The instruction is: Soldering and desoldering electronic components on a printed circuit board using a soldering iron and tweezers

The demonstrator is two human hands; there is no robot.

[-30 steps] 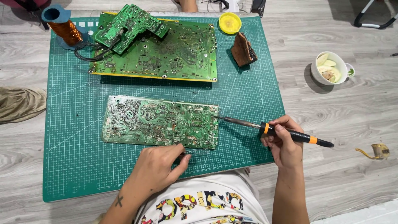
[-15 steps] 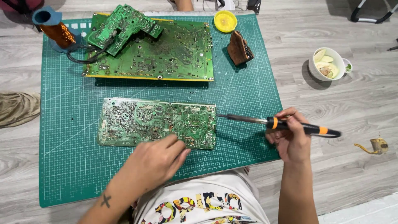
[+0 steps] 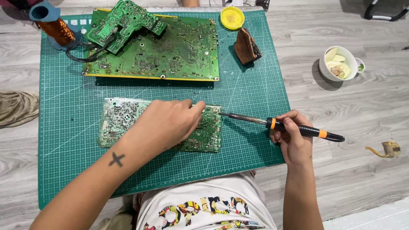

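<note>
Circuit board [image 3: 208, 130] near the mat's [image 3: 64, 179] front edge is being pinned by the flat left hand [image 3: 168, 123]; the right hand [image 3: 294, 142], gripping the soldering iron [image 3: 277, 124], is touching its tip to the board's right edge.

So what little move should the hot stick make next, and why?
Probably slide the soldering iron slightly left onto the near board. Its tip sits just at the board's right edge, and the left hand lies flat on the board, steadying it, while the right hand grips the handle.

Green cutting mat [image 3: 255, 85] with a pale grid; green circuit boards [image 3: 170, 51]; black soldering iron [image 3: 298, 127] banded orange; yellow lid [image 3: 232, 18]; copper coil [image 3: 57, 30].
</note>
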